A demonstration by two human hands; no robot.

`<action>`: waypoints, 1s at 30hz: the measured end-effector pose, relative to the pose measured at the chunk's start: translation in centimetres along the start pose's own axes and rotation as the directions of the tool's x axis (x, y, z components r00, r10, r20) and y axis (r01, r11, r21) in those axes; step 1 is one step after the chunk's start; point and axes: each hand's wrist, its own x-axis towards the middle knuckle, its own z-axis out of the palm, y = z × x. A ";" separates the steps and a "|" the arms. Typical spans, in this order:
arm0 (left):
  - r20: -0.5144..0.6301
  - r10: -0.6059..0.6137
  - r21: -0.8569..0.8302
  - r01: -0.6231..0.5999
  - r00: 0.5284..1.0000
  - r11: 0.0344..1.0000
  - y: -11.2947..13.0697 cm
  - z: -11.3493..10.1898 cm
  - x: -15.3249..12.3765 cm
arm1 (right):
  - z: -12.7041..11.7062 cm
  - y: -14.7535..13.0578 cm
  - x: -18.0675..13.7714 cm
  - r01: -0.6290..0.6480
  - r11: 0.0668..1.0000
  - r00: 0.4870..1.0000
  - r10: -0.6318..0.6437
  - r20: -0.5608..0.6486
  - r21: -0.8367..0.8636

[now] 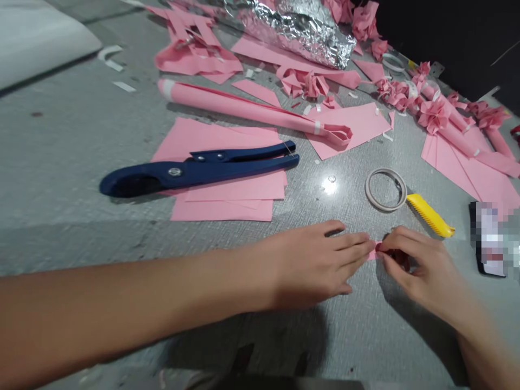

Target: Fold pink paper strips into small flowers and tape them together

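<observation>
My left hand (312, 262) lies flat on the grey table with its fingers stretched out. Its fingertips rest on a small piece of pink paper (373, 253), most of which they cover. From the other side, my right hand (424, 268) pinches the edge of that paper between thumb and fingers. Just beyond the right hand are a narrow roll of tape (368, 192) and a yellow utility knife (431, 215). Farther left, a dark blue tool (239, 168) with two long arms and a thin wire across its tips lies over stacked pink paper sheets (227, 209).
A long pink paper roll (244, 111) lies behind the blue tool. Crumpled foil (300, 35) sits at the back, with pink paper flowers (435, 116) on the right. A phone (482, 244) lies at the right edge, a white sheet (40, 40) at the far left.
</observation>
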 end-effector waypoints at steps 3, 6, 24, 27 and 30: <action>0.004 0.001 0.006 -0.001 1.000 1.000 0.0 0.0 0.0 | -0.1 0.3 -0.2 0.038 0.999 0.999 -0.039 -0.005 -0.038; 0.003 0.005 0.012 -0.005 1.000 1.000 0.0 0.0 0.0 | -0.2 0.6 -0.8 0.083 0.990 0.997 -0.082 0.015 -0.113; -0.083 0.011 -0.031 -0.014 0.997 0.999 -0.2 -0.3 0.2 | -0.9 -2.1 -0.3 0.325 0.678 0.944 -0.199 0.262 -0.659; -0.112 0.016 -0.033 -0.020 0.994 0.999 -0.2 -0.4 0.2 | -0.9 -2.5 0.1 0.343 0.627 0.938 -0.190 0.290 -0.700; -0.129 0.018 -0.037 -0.022 0.992 0.999 -0.2 -0.5 0.2 | -0.9 -2.7 0.5 0.365 0.595 0.929 -0.181 0.323 -0.716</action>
